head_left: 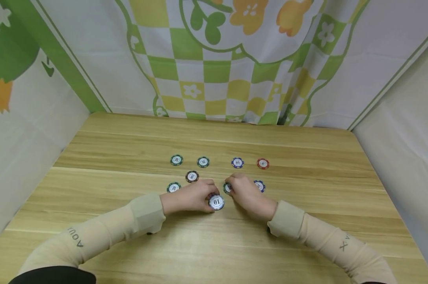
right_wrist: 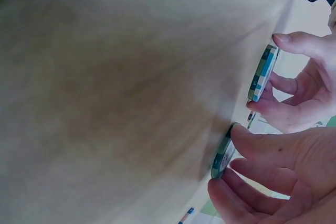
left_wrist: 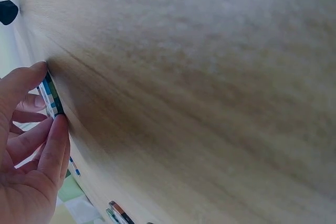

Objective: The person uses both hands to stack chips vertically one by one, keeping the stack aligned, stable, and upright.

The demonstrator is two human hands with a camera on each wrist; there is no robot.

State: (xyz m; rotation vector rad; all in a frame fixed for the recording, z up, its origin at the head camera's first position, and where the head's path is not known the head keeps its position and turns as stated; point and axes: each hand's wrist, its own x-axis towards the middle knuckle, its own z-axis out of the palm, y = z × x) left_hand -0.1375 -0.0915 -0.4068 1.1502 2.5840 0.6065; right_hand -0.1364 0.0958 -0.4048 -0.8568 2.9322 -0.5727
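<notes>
My left hand (head_left: 196, 196) pinches a small stack of poker chips (head_left: 216, 202) by its edges, thumb on the near side. On top lies a blue-edged chip marked 10, and a green edge shows under it in the right wrist view (right_wrist: 258, 73). Just to the right, my right hand (head_left: 250, 196) grips a green poker chip (head_left: 227, 188) between thumb and fingers. The right wrist view has this green chip (right_wrist: 222, 153) tilted at the tabletop. Part of its face is hidden by the fingers.
Beyond the hands lie two green chips (head_left: 176, 159) (head_left: 203, 162), a blue chip (head_left: 237, 162) and a red chip (head_left: 263, 163). A dark chip (head_left: 192, 176) and another green chip (head_left: 173, 187) sit by the left hand. Behind the right hand is a blue chip (head_left: 259, 186). Curtains border the wooden table (head_left: 214, 252).
</notes>
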